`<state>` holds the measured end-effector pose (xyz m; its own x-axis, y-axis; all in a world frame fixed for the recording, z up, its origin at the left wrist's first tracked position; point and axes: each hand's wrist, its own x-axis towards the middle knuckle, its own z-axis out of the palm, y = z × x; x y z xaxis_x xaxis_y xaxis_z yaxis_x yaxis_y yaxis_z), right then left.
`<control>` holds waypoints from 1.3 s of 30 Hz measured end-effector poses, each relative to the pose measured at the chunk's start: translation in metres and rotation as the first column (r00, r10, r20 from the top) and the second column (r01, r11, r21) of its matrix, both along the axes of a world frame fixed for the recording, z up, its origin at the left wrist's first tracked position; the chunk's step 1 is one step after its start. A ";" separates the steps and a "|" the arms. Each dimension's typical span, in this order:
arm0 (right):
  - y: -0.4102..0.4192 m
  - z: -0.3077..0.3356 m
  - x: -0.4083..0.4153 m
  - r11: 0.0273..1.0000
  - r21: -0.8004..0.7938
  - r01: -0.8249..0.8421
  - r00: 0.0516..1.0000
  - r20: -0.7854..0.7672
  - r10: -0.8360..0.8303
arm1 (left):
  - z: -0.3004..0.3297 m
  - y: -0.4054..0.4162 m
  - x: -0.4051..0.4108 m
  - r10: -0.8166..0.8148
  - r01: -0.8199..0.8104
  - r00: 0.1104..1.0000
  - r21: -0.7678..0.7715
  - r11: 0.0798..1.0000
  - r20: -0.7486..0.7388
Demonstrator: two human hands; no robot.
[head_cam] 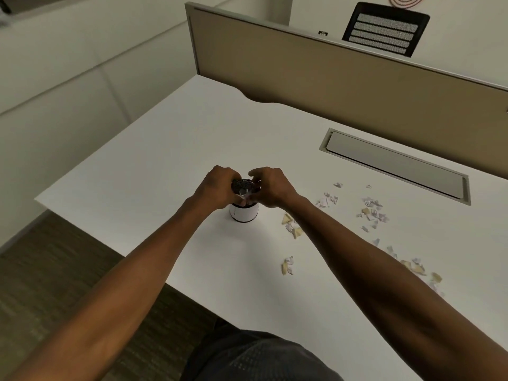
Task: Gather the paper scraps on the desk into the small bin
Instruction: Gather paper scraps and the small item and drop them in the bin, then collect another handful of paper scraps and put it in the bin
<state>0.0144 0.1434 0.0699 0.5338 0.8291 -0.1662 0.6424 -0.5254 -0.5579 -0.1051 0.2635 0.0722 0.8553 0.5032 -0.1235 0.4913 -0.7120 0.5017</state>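
A small white cylindrical bin [244, 213] with a dark rim stands on the white desk [170, 149], near its middle. My left hand [217, 188] grips the bin's top from the left. My right hand [270, 188] is at the rim from the right, fingers curled over the opening; a bit of white paper shows between the two hands. Several torn paper scraps [291, 225], white and yellowish, lie scattered on the desk to the right of the bin. More paper scraps [372, 210] lie farther right, and others are partly hidden behind my right forearm.
A grey cable hatch [395, 166] is set into the desk at the back right. A tan partition panel [330, 86] closes the desk's far side, with a black chair [384, 28] behind it. The desk's near edge runs diagonally over brown carpet [55, 270].
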 end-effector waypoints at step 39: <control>-0.183 -0.108 -0.047 0.845 0.272 0.461 0.884 -0.055 -0.465 | -0.138 -0.120 0.040 -0.538 0.538 0.843 0.049 0.841 -0.011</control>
<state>-0.0323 -0.0396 -0.0382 0.8673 0.4965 0.0365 0.3703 -0.5944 -0.7139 -0.0646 0.1437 -0.0658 0.9936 -0.0313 -0.1081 0.0222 -0.8874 0.4605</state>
